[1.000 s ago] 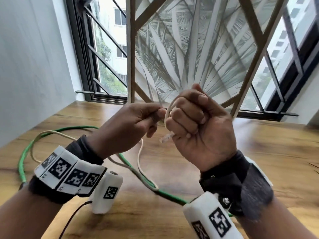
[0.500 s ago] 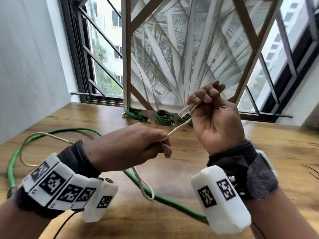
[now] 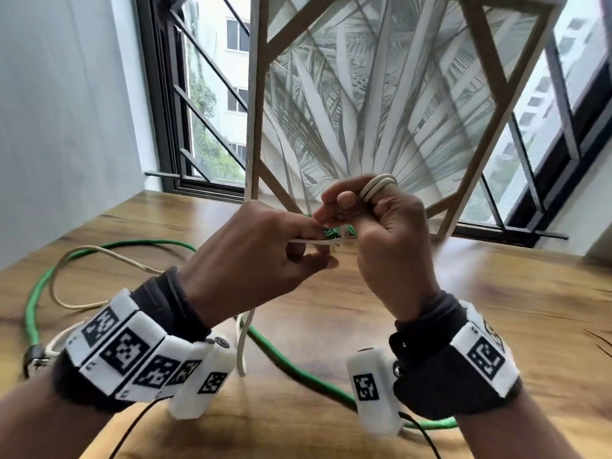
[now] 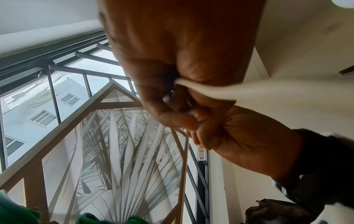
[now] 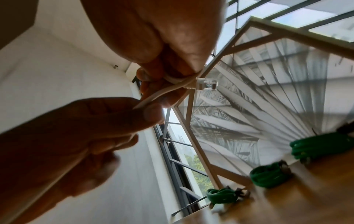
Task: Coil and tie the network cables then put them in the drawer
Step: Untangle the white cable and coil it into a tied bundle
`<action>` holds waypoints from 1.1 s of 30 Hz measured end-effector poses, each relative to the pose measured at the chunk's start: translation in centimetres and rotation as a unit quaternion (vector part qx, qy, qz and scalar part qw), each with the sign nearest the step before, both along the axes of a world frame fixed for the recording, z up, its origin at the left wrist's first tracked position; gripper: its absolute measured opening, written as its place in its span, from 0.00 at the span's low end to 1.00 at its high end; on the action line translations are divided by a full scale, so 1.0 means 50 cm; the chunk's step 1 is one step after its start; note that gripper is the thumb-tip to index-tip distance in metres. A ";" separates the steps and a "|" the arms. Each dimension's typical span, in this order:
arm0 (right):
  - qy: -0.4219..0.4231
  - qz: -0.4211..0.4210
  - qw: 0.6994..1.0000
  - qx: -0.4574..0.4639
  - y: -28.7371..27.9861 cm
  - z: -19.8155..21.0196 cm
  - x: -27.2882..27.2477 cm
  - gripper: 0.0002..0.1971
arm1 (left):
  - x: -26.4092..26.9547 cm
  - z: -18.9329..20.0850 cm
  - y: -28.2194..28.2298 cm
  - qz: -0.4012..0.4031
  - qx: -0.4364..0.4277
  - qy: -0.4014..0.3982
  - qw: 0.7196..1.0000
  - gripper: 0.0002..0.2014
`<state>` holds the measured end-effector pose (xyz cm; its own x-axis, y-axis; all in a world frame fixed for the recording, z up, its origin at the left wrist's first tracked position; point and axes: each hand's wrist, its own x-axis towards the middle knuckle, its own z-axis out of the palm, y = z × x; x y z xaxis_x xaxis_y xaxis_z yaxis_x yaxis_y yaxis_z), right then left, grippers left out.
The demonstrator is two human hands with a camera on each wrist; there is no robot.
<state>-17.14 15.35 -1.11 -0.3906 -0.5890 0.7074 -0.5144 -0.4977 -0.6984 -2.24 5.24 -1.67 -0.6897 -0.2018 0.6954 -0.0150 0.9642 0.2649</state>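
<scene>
White network cable (image 3: 377,187) sits at centre frame in the head view, wound in two turns around a raised finger of your right hand (image 3: 384,240). Your right fingers are curled, gripping the cable. In the right wrist view its clear connector (image 5: 207,84) projects from that fist at upper centre. Your left hand (image 3: 251,260) pinches the cable just left of the right hand, fingers narrow and closed on the strand, which spans the short gap between both hands. Slack drops below your left wrist and loops across the wooden table (image 3: 496,309) at lower left. A loose green cable (image 3: 298,369) crosses the table under both wrists. Three coiled green cables (image 5: 268,174) lie at the far table edge, beside the framed palm-leaf panel (image 3: 381,111), which stands against the window (image 3: 212,104).
</scene>
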 end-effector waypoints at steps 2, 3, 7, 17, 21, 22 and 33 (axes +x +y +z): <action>0.051 -0.048 0.998 0.007 -0.001 -0.003 0.001 0.11 | 0.001 0.005 0.001 -0.009 0.012 0.016 1.000 0.07; 0.087 -0.076 0.993 0.011 -0.001 -0.004 0.002 0.11 | 0.001 0.006 0.002 -0.010 0.009 0.024 1.000 0.06; 0.231 -0.168 0.957 0.050 0.002 -0.007 0.010 0.12 | 0.004 0.007 0.005 -0.002 -0.004 0.037 0.999 0.08; 0.234 -0.245 0.939 0.062 0.006 -0.009 -0.007 0.08 | 0.013 0.017 -0.001 0.057 -0.057 0.008 0.997 0.10; 0.254 -0.219 0.933 0.130 0.008 -0.011 -0.001 0.26 | 0.024 0.020 0.004 0.159 -0.157 -0.033 0.974 0.13; 0.261 -0.200 0.931 0.160 0.008 -0.011 0.002 0.26 | 0.027 0.020 0.003 0.175 -0.173 -0.043 0.968 0.14; 0.090 0.117 0.943 0.299 0.002 -0.010 -0.010 0.32 | 0.032 0.024 -0.015 0.287 -0.188 0.004 0.939 0.09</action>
